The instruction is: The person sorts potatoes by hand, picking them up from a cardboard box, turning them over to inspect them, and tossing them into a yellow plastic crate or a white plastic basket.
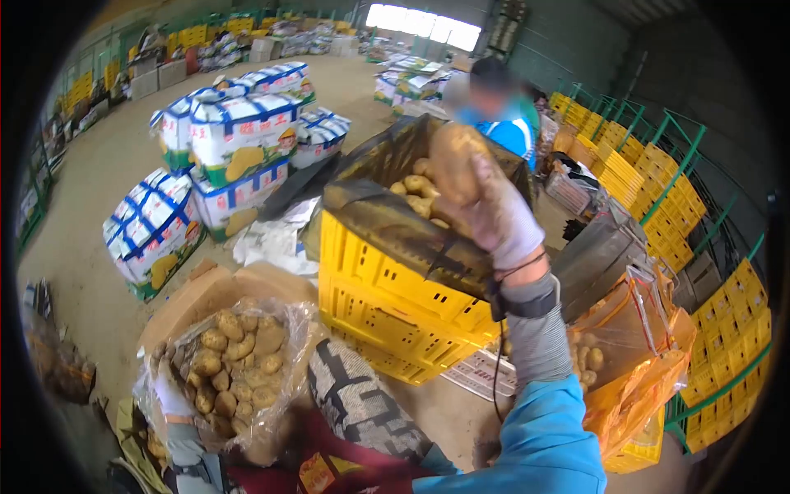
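My right hand [504, 206], in a soiled white glove, is closed around a large potato [457, 163]. It holds the potato up above a yellow crate [395, 267] lined with dark plastic, where several potatoes [420, 188] lie. My left hand [171, 385], also gloved, rests at the left side of a cardboard box [202, 288] with a clear plastic liner [300, 329]. Its fingers look stretched out along the liner, partly hidden by it. Many smaller potatoes [239, 362] fill that liner.
An orange bag [638, 362] with potatoes stands at the right. White-and-blue packed boxes [243, 136] are stacked at the left. Another person [510, 123] in blue is behind the crate. Yellow crates [728, 354] and green frames line the right side.
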The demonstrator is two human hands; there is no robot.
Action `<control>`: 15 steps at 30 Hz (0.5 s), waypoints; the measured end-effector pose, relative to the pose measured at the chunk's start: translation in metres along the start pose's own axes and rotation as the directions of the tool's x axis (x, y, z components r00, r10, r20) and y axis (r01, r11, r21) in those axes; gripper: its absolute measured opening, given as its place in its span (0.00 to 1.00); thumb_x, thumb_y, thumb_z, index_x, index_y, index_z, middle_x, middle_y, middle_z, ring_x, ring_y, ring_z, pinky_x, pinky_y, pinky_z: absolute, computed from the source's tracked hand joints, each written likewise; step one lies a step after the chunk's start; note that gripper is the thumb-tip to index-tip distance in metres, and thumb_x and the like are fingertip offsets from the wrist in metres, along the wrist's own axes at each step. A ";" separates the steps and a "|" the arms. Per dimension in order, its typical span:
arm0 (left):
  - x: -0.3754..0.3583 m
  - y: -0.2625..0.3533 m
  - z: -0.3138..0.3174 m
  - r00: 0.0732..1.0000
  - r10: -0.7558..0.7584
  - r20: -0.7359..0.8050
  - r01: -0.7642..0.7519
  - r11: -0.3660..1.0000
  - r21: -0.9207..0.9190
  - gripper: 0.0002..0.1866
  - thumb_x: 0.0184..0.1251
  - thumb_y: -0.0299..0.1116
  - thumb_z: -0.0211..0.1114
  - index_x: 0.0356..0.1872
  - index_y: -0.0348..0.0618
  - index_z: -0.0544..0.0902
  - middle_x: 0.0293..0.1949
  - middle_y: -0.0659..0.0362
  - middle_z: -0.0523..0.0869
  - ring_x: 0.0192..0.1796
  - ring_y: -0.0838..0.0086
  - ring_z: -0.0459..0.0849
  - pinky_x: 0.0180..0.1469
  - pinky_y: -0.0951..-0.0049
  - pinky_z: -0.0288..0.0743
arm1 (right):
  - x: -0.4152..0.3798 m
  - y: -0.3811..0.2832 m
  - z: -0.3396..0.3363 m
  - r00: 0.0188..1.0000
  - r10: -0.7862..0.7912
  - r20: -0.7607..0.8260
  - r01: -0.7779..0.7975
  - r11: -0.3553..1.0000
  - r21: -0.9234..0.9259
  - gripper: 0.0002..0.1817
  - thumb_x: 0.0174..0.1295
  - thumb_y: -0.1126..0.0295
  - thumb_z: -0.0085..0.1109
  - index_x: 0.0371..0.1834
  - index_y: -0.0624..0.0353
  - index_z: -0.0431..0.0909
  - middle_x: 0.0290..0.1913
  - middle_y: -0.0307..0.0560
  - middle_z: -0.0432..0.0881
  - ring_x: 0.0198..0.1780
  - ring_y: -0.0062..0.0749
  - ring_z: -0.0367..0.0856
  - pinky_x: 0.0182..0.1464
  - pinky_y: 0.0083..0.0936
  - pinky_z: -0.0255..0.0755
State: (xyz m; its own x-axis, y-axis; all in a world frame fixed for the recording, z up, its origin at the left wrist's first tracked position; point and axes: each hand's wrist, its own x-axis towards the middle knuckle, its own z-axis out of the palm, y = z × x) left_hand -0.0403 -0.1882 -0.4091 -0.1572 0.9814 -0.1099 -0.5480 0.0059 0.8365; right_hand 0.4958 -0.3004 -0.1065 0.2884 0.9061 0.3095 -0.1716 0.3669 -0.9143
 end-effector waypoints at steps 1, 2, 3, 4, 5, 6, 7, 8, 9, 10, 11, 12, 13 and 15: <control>-0.002 -0.001 0.002 1.000 0.028 0.003 -0.028 0.998 -0.050 0.19 0.74 0.29 0.53 0.64 0.44 0.70 0.58 0.49 0.78 0.58 0.60 0.81 0.55 0.65 0.80 | 0.008 -0.005 -0.010 0.996 0.018 -0.088 -0.017 1.000 0.012 0.28 0.72 0.60 0.57 0.72 0.54 0.62 0.63 0.46 0.76 0.63 0.37 0.76 0.62 0.47 0.72; -0.001 0.001 0.002 0.999 0.030 -0.036 -0.030 0.999 -0.011 0.18 0.74 0.29 0.53 0.63 0.43 0.70 0.55 0.49 0.79 0.57 0.61 0.82 0.53 0.67 0.81 | 0.020 0.002 -0.028 0.996 -0.021 -0.082 0.021 1.000 -0.003 0.27 0.71 0.64 0.57 0.71 0.54 0.63 0.65 0.45 0.75 0.64 0.34 0.75 0.63 0.43 0.70; 0.002 0.001 -0.006 0.998 0.037 -0.059 -0.038 0.999 -0.006 0.18 0.74 0.29 0.53 0.63 0.42 0.70 0.55 0.49 0.80 0.56 0.62 0.82 0.52 0.68 0.81 | 0.023 0.010 -0.027 0.986 -0.068 -0.150 0.061 0.997 -0.050 0.27 0.70 0.66 0.58 0.72 0.53 0.64 0.67 0.43 0.73 0.65 0.33 0.73 0.64 0.39 0.67; 0.008 0.000 -0.024 0.998 0.056 -0.001 -0.056 0.998 -0.004 0.17 0.74 0.29 0.54 0.61 0.41 0.72 0.55 0.50 0.80 0.55 0.62 0.83 0.51 0.68 0.81 | 0.013 0.012 -0.007 0.988 -0.110 -0.108 0.096 0.987 -0.126 0.29 0.69 0.68 0.58 0.73 0.54 0.62 0.68 0.44 0.71 0.66 0.32 0.72 0.67 0.36 0.65; -0.005 0.013 -0.012 0.997 0.040 -0.062 -0.044 0.997 -0.066 0.17 0.74 0.29 0.54 0.61 0.41 0.73 0.55 0.50 0.80 0.56 0.63 0.82 0.52 0.67 0.80 | 0.008 0.017 0.006 0.993 -0.110 0.048 0.113 0.991 -0.077 0.31 0.68 0.69 0.58 0.73 0.57 0.61 0.68 0.46 0.70 0.69 0.34 0.69 0.69 0.36 0.63; -0.008 0.020 -0.016 0.995 0.055 -0.089 -0.058 0.998 -0.031 0.18 0.74 0.30 0.53 0.62 0.41 0.72 0.55 0.50 0.79 0.56 0.63 0.81 0.52 0.67 0.79 | 0.001 0.027 0.029 0.983 -0.164 0.081 0.173 0.976 -0.134 0.29 0.67 0.71 0.59 0.71 0.61 0.63 0.66 0.48 0.71 0.70 0.37 0.69 0.71 0.36 0.62; -0.011 0.027 -0.019 0.991 0.071 -0.115 -0.071 0.997 0.005 0.19 0.74 0.32 0.53 0.63 0.41 0.72 0.56 0.50 0.79 0.56 0.63 0.81 0.52 0.66 0.78 | -0.006 0.041 0.055 0.986 -0.162 0.037 0.166 0.962 -0.218 0.24 0.66 0.74 0.59 0.64 0.63 0.68 0.66 0.49 0.71 0.71 0.38 0.67 0.70 0.36 0.64; -0.013 0.033 -0.022 0.986 0.086 -0.141 -0.081 0.996 0.041 0.21 0.74 0.33 0.52 0.65 0.42 0.71 0.57 0.49 0.79 0.56 0.64 0.80 0.51 0.66 0.77 | 0.001 0.070 0.067 0.974 -0.225 0.020 0.224 0.953 -0.203 0.14 0.65 0.75 0.60 0.52 0.63 0.74 0.59 0.49 0.75 0.62 0.35 0.76 0.64 0.31 0.69; -0.013 0.038 -0.027 0.987 0.090 -0.135 -0.096 0.995 -0.034 0.20 0.74 0.33 0.52 0.65 0.42 0.71 0.56 0.50 0.79 0.55 0.64 0.81 0.50 0.67 0.77 | 0.002 0.099 0.082 0.973 -0.215 0.086 0.229 0.950 -0.212 0.10 0.63 0.77 0.62 0.45 0.62 0.76 0.52 0.47 0.78 0.54 0.31 0.78 0.58 0.27 0.70; -0.015 0.044 -0.027 0.982 0.083 -0.169 -0.093 0.994 -0.051 0.20 0.74 0.33 0.52 0.65 0.42 0.71 0.56 0.51 0.80 0.55 0.64 0.81 0.50 0.67 0.77 | 0.001 0.126 0.103 0.967 -0.210 0.147 0.240 0.944 -0.226 0.06 0.60 0.78 0.64 0.38 0.60 0.78 0.45 0.44 0.81 0.47 0.26 0.80 0.51 0.23 0.71; -0.019 0.053 -0.024 0.978 0.071 -0.196 -0.086 0.994 -0.070 0.20 0.75 0.34 0.52 0.64 0.42 0.71 0.56 0.51 0.80 0.55 0.64 0.81 0.50 0.67 0.77 | -0.006 0.153 0.136 0.988 -0.054 0.148 0.089 0.965 -0.246 0.04 0.60 0.77 0.64 0.36 0.60 0.78 0.38 0.42 0.82 0.39 0.23 0.78 0.45 0.21 0.70; -0.024 0.062 -0.019 0.974 0.057 -0.219 -0.078 0.993 -0.091 0.20 0.75 0.34 0.52 0.64 0.42 0.72 0.55 0.51 0.80 0.55 0.64 0.81 0.50 0.67 0.77 | -0.016 0.179 0.170 0.984 0.102 0.143 -0.060 0.960 -0.272 0.03 0.60 0.76 0.64 0.34 0.59 0.79 0.31 0.40 0.82 0.31 0.21 0.76 0.38 0.20 0.69; -0.030 0.071 -0.012 0.965 0.056 -0.256 -0.081 0.993 -0.087 0.19 0.75 0.35 0.52 0.63 0.42 0.72 0.55 0.51 0.80 0.55 0.65 0.82 0.50 0.68 0.77 | -0.021 0.206 0.192 0.930 0.250 0.268 -0.126 0.905 -0.406 0.06 0.66 0.73 0.59 0.30 0.60 0.78 0.23 0.37 0.77 0.26 0.21 0.76 0.34 0.17 0.70; -0.030 0.071 -0.018 0.968 0.088 -0.233 -0.117 0.986 -0.114 0.20 0.74 0.35 0.54 0.63 0.40 0.73 0.53 0.52 0.82 0.54 0.64 0.82 0.51 0.68 0.80 | -0.022 0.293 0.229 0.661 0.653 0.368 -0.464 0.742 -0.484 0.12 0.66 0.62 0.61 0.33 0.61 0.81 0.24 0.39 0.80 0.26 0.22 0.78 0.31 0.20 0.71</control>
State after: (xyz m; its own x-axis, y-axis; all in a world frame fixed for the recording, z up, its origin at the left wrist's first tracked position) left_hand -0.0895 -0.2205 -0.3557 -0.3923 0.9062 -0.1580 -0.6161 -0.1312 0.7767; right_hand 0.2235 -0.1649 -0.3218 -0.2683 0.9165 -0.2966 0.1944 -0.2500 -0.9485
